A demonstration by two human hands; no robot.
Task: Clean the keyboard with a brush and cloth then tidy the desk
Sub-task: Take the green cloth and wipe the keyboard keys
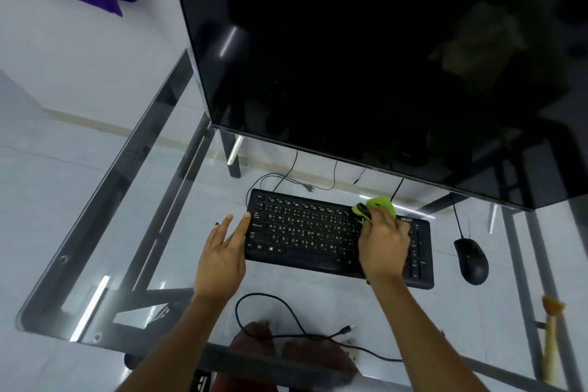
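A black keyboard (pixel 305 232) lies on the glass desk (pixel 143 200) below the monitor. My right hand (pixel 383 245) rests over the keyboard's right half, fingers closed around a green cloth (pixel 380 204) bunched at the top edge of the keys. My left hand (pixel 222 251) is open, fingers spread, with its fingertips touching the keyboard's left edge. A brush (pixel 550 337) with a pale handle and orange-brown bristles lies at the desk's right front edge.
A large dark monitor (pixel 381 57) overhangs the back of the desk. A black mouse (pixel 471 261) sits right of the keyboard. A loose black cable (pixel 302 325) curls on the glass near the front edge. Floor tiles and my knees show through the glass.
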